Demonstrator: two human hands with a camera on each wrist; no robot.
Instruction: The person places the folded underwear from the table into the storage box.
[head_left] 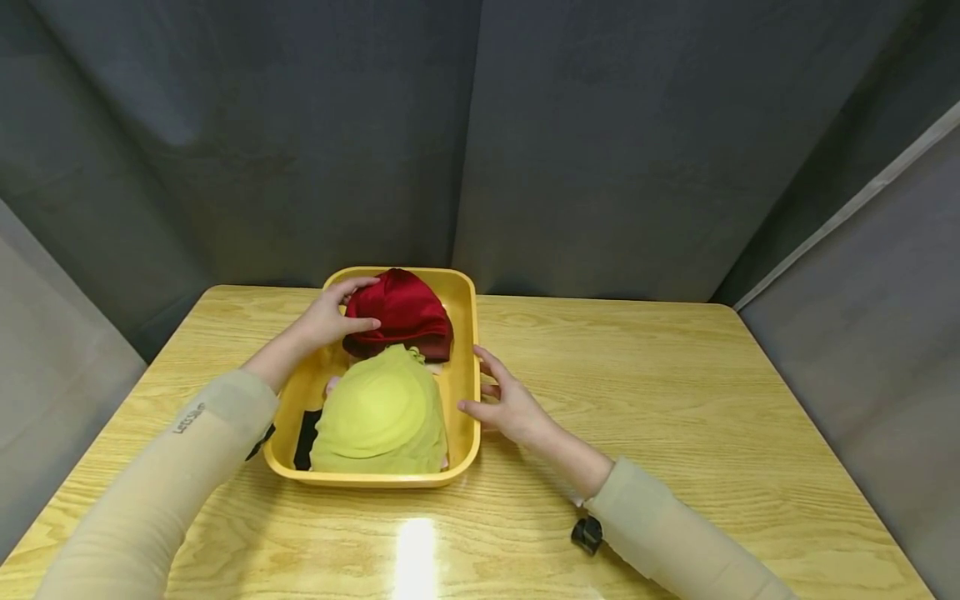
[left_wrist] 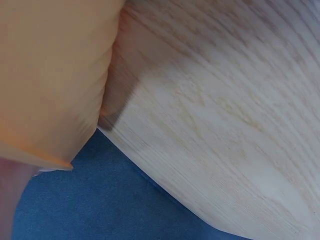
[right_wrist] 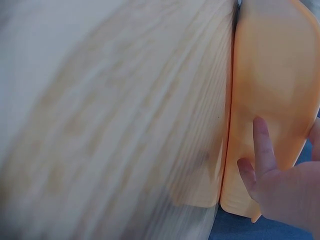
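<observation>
A yellow plastic bin (head_left: 476, 317) on the table holds folded clothes. At its far end lies a dark red, shiny satin cap (head_left: 408, 308). In front of the cap is a yellow-green garment (head_left: 382, 408) with a rounded, padded-looking front. My left hand (head_left: 324, 318) reaches over the bin's left rim, its thumb and fingers spread against the cap. Along the right side, my right hand (head_left: 513, 407) has its thumb near the rim; in the right wrist view its straight fingers (right_wrist: 264, 145) lie against the outer wall. The left wrist view shows mostly bin wall (left_wrist: 55, 75).
A black cloth piece (head_left: 306, 440) lies along the bin's lower left inside, and bits of pink cloth peek from under the yellow-green garment. The wooden table (head_left: 660, 383) extends to the right of the bin. Grey curtains (head_left: 600, 150) stand behind the table's back edge.
</observation>
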